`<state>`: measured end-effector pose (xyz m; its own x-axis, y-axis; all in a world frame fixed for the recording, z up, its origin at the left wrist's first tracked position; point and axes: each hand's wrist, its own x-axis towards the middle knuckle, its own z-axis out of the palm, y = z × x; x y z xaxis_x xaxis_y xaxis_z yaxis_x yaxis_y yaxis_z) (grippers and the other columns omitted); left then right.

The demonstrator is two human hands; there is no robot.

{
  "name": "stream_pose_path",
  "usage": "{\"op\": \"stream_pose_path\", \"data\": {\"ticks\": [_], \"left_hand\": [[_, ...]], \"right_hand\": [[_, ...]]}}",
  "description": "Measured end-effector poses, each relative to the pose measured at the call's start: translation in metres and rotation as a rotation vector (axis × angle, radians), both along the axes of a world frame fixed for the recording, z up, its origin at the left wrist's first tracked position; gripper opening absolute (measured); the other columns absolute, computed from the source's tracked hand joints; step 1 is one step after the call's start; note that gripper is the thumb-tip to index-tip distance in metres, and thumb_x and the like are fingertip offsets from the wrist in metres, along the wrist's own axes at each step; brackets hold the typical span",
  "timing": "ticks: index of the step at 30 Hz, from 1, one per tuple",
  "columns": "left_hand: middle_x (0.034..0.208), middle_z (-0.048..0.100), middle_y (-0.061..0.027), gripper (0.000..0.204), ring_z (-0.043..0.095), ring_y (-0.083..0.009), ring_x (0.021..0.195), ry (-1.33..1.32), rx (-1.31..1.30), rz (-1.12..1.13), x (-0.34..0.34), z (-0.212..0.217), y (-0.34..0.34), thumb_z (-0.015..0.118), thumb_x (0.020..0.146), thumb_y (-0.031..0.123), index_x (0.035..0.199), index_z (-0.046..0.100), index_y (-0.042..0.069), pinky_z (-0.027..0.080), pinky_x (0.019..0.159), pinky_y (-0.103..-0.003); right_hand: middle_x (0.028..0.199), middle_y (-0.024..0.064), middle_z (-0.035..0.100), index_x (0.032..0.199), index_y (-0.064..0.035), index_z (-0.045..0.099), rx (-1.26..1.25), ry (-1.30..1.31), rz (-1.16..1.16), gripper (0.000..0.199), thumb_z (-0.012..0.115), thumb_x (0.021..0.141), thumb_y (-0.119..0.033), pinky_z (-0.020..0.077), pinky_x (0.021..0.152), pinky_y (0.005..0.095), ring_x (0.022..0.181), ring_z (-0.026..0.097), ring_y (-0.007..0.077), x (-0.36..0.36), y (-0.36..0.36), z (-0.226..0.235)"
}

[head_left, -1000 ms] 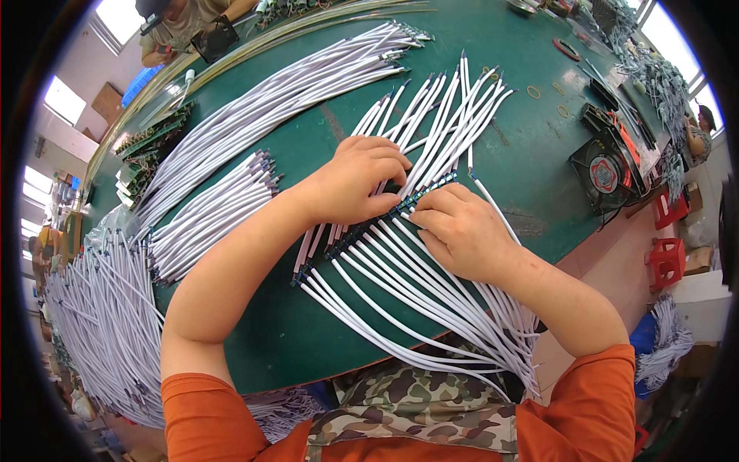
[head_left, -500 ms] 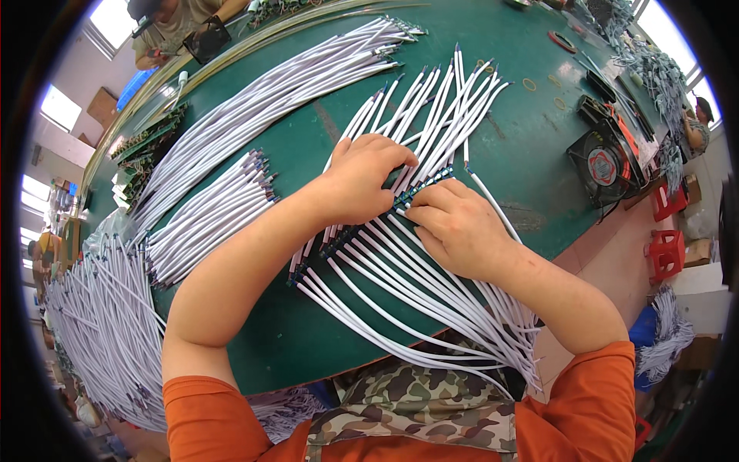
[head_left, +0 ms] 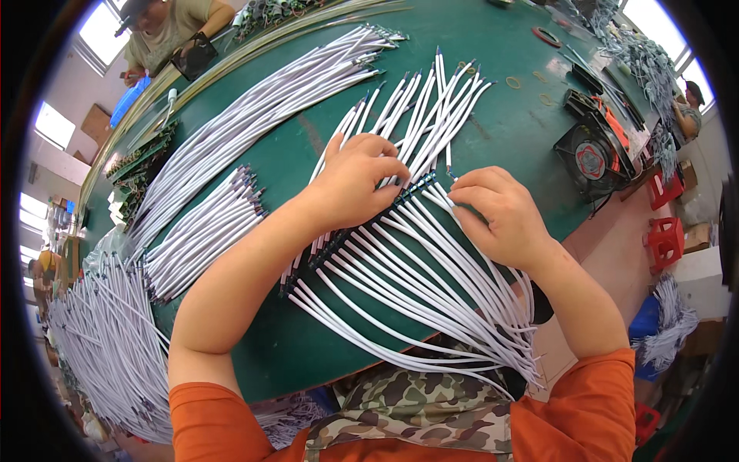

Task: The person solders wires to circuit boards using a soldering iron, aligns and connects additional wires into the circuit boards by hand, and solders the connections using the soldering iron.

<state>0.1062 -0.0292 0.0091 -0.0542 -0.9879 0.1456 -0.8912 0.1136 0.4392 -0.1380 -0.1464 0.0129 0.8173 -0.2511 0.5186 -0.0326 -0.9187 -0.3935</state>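
White cables (head_left: 427, 266) with dark ends fan out toward me from a dark green strip of small circuit boards (head_left: 331, 248), which lies slantwise on the table. More white cables (head_left: 419, 127) stretch away on its far side, some crossing. My left hand (head_left: 358, 181) curls over the strip's far part, fingers closed; what lies under its fingertips is hidden. Just right of the strip's far end, my right hand (head_left: 500, 212) pinches the dark-tipped end of a white cable (head_left: 453, 179) between thumb and fingers.
Bundles of white cables lie at the back (head_left: 254, 112), at left (head_left: 204, 235) and heaped lower left (head_left: 112, 339). A black fan (head_left: 591, 160) stands by the table's right edge. Rubber bands (head_left: 513, 82) and a tape roll (head_left: 547, 37) lie far right. A person (head_left: 173, 35) sits across.
My right hand has moved right, off the strip, and now pinches a cable end. My left hand stays over the strip, its fingers slightly shifted. The whole view has shifted slightly.
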Motion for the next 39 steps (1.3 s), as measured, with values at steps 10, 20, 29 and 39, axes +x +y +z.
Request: {"op": "stream_pose_path", "data": {"ticks": [10,20,29,39], "left_hand": [[0.122,0.065,-0.0126,0.024,0.057,-0.0331,0.123,0.080,-0.081,-0.045,0.009,-0.012,-0.017,0.077,0.077,0.014,0.100,0.073,0.010,0.040,0.108,-0.045],[0.113,0.063,-0.0102,0.032,0.056,-0.0337,0.118,0.037,-0.055,0.219,-0.021,-0.015,-0.020,0.067,0.071,0.006,0.102,0.069,0.012,0.039,0.105,-0.045],[0.114,0.064,-0.0090,0.041,0.056,-0.0291,0.121,0.006,-0.050,0.077,-0.004,-0.009,-0.015,0.068,0.079,0.012,0.119,0.072,0.014,0.036,0.109,-0.045],[0.117,0.065,-0.0123,0.031,0.063,-0.0314,0.110,0.040,-0.102,-0.077,-0.001,-0.002,-0.038,0.075,0.078,0.011,0.109,0.075,0.010,0.050,0.095,-0.041]], "right_hand": [[0.103,0.0081,0.070,0.095,-0.0039,0.073,0.037,0.038,-0.007,0.013,0.069,0.083,-0.008,0.0546,0.085,0.0412,0.098,0.065,0.0294,0.003,0.004,-0.010],[0.102,0.0082,0.070,0.094,-0.0034,0.072,0.024,0.039,-0.002,0.012,0.070,0.083,-0.009,0.0541,0.085,0.0415,0.096,0.065,0.0302,0.003,0.007,-0.014],[0.102,0.0083,0.070,0.094,-0.0031,0.073,0.041,0.009,-0.004,0.012,0.069,0.084,-0.008,0.0539,0.086,0.0416,0.097,0.065,0.0302,-0.004,0.004,-0.016],[0.100,0.0088,0.070,0.093,-0.0035,0.073,0.055,-0.015,0.003,0.011,0.068,0.083,-0.007,0.0545,0.084,0.0421,0.094,0.065,0.0308,-0.006,0.002,-0.015]]}}
